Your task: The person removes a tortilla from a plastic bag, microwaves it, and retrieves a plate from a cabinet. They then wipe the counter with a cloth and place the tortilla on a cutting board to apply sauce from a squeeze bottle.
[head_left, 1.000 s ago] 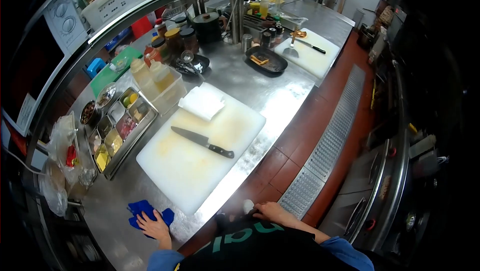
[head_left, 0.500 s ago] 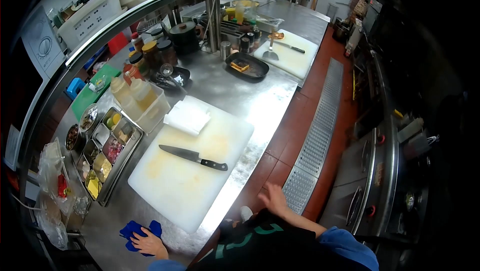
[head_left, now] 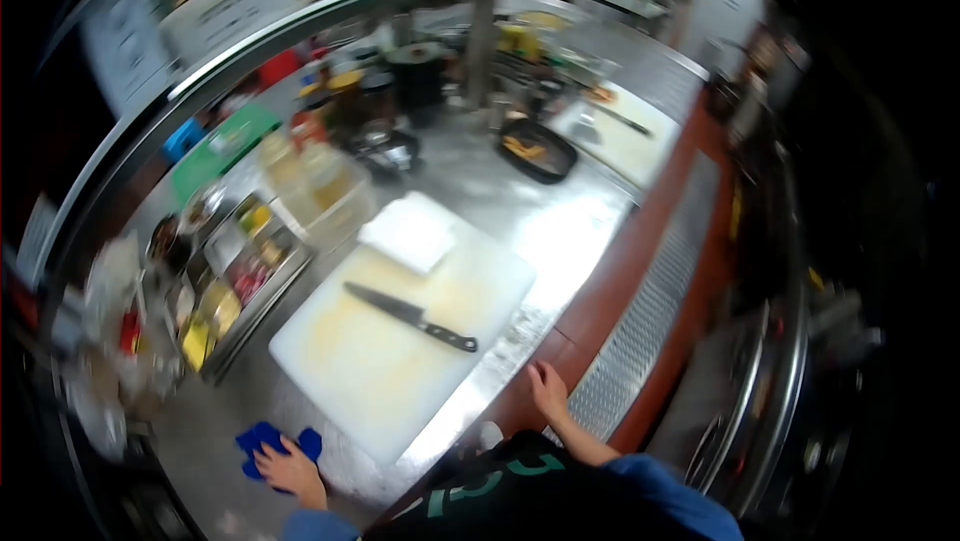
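My left hand lies on a crumpled blue cloth at the near left of the steel worktop, fingers spread over it. Off the worktop's near edge hangs my right hand, above the floor, loosely open with nothing visible in it. Between the hands and farther in is a white cutting board with yellowish stains. Across its middle rests a kitchen knife, its black handle pointing right. A folded white cloth or paper stack sits at the board's far end.
Left of the board stands a steel tray of food compartments, with a tub of squeeze bottles behind. Farther back are a black pan and a second white board. A metal floor grate runs along the right. The view is blurred.
The camera view has shifted, so the worktop appears farther right. My right hand's fingers, stretched out before, now look more relaxed. My left hand stays on the blue cloth.
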### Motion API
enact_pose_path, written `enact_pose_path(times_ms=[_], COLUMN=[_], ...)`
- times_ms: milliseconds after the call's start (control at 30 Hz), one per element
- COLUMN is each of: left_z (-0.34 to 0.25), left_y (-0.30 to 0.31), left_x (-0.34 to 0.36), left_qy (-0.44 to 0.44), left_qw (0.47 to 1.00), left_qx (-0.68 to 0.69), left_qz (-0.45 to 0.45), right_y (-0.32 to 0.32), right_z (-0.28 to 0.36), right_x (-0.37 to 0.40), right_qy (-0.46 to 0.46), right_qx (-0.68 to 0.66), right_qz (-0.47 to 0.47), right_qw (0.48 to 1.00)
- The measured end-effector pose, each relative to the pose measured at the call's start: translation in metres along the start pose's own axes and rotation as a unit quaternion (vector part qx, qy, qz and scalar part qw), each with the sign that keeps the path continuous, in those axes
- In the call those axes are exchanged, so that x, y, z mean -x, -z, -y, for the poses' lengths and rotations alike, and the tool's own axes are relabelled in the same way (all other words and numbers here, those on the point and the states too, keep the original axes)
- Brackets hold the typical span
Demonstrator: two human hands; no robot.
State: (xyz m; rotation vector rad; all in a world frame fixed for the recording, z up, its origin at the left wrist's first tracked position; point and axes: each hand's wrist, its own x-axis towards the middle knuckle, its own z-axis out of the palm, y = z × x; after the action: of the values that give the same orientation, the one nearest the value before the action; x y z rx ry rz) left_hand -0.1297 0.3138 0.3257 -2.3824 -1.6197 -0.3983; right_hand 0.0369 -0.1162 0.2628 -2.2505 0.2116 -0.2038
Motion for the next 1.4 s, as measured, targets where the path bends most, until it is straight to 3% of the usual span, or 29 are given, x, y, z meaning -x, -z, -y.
enact_pose_path(times_ms=[100, 133, 167, 267, 300, 500, 567, 633, 700, 733, 767, 833, 867, 900, 933, 967, 1033, 1133, 1267, 1333, 1400], left_z=[-0.009, -0.007, -0.007, -0.01, -0.009, -0.004, -0.004, 0.001, 0.009, 0.015, 0.022, 0.028, 0.03, 0.03, 0.03, 0.03, 0.029, 0.03, 0.027, 0.026, 0.027], left_y=[0.009, 0.003, 0.001, 0.016, 0.017, 0.017, 0.022, 0.022, 0.014, 0.011, 0.009, 0.012, 0.011, 0.009, 0.006, 0.005, 0.006, 0.009, 0.006, 0.006, 0.006], left_x=[-0.002, -0.001, -0.001, 0.0, 0.001, -0.008, -0.013, -0.019, -0.026, -0.031, -0.035, -0.045, -0.048, -0.05, -0.051, -0.053, -0.06, -0.067, -0.068, -0.071, -0.071], left_qy=[0.021, 0.024, 0.029, 0.04, 0.057, 0.033, 0.029, 0.017, -0.003, -0.026, -0.042, -0.058, -0.065, -0.066, -0.07, -0.069, -0.064, -0.055, -0.055, -0.061, -0.061], left_qw=[0.999, 0.999, 0.998, 0.996, 0.995, 0.992, 0.99, 0.986, 0.983, 0.979, 0.974, 0.969, 0.968, 0.969, 0.972, 0.973, 0.974, 0.973, 0.975, 0.977, 0.977], left_qx=[0.022, 0.033, 0.043, 0.071, 0.072, 0.101, 0.115, 0.139, 0.161, 0.178, 0.2, 0.217, 0.219, 0.216, 0.206, 0.201, 0.198, 0.194, 0.184, 0.177, 0.176], left_qz=[0.032, 0.015, 0.022, 0.031, 0.031, 0.061, 0.071, 0.09, 0.093, 0.097, 0.101, 0.108, 0.105, 0.096, 0.089, 0.091, 0.092, 0.116, 0.115, 0.1, 0.107], right_y=[-0.01, -0.016, 0.004, -0.01, 0.011, 0.061, 0.033, 0.023, 0.017, 0.008, 0.002, -0.022, -0.01, -0.059, -0.024, -0.065, -0.06, -0.072, -0.102, -0.114, -0.126], right_z=[-0.054, -0.081, -0.061, -0.113, -0.056, 0.172, 0.192, 0.258, 0.329, 0.366, 0.404, 0.482, 0.533, 0.544, 0.595, 0.612, 0.661, 0.705, 0.742, 0.757, 0.77], right_x=[0.02, 0.026, 0.027, 0.041, 0.047, 0.044, 0.008, -0.024, -0.052, -0.067, -0.078, -0.11, -0.107, -0.166, -0.127, -0.183, -0.175, -0.182, -0.194, -0.2, -0.205], right_qy=[-0.106, 0.006, -0.126, 0.074, 0.045, -0.015, 0.23, 0.326, 0.509, 0.528, 0.61, 0.638, 0.723, 0.707, 0.723, 0.714, 0.705, 0.601, 0.565, 0.519, 0.518], right_qx=[-0.138, -0.11, -0.082, 0.099, 0.203, 0.073, 0.065, 0.088, 0.141, 0.227, 0.217, 0.313, 0.198, 0.098, 0.247, 0.243, 0.209, 0.241, 0.213, 0.104, 0.062], right_qz=[0.162, 0.177, 0.331, 0.463, 0.489, 0.676, 0.72, 0.688, 0.531, 0.482, 0.352, 0.22, 0.147, 0.156, 0.058, 0.005, -0.059, -0.053, -0.1, -0.141, -0.15], right_qw=[0.971, 0.978, 0.932, 0.878, 0.847, 0.733, 0.651, 0.642, 0.662, 0.662, 0.676, 0.669, 0.645, 0.683, 0.642, 0.656, 0.675, 0.76, 0.791, 0.836, 0.84])
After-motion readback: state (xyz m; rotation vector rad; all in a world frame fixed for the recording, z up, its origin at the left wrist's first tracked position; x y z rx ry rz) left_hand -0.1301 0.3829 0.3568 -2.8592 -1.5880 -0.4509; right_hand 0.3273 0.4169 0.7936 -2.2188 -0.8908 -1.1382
